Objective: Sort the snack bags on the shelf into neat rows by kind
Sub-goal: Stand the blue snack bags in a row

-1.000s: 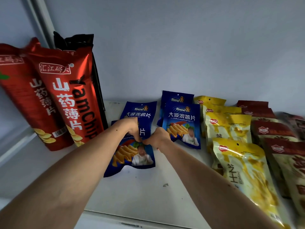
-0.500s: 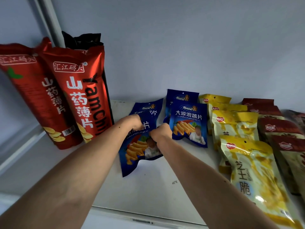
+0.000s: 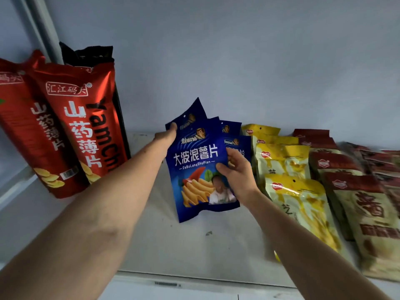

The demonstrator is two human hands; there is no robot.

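Blue potato-chip bags (image 3: 198,169) lifted off shelf (image 3: 173,245), fanned; left hand (image 3: 165,138) pinches top corner, right hand (image 3: 237,174) grips side edge, likely squaring stack beside yellow row (image 3: 287,169).

Colours and printed patterns on the shelf. The front blue bag (image 3: 200,167) is deep blue, lettered in white, with yellow ridged chips and a red chilli printed low on its face; the same blue is seen on the bags behind it (image 3: 232,135). The tall bags (image 3: 86,126) at left are printed in glossy red with white characters, black lettering and yellow chips near the base; a black bag top (image 3: 86,55) is seen behind them. The yellow bags (image 3: 292,191) carry small red logos over pale yellow panels. The rightmost bags (image 3: 357,191) are banded dark red above cream. The shelf surface (image 3: 184,245) is off-white, and the wall (image 3: 238,61) pale grey-blue.
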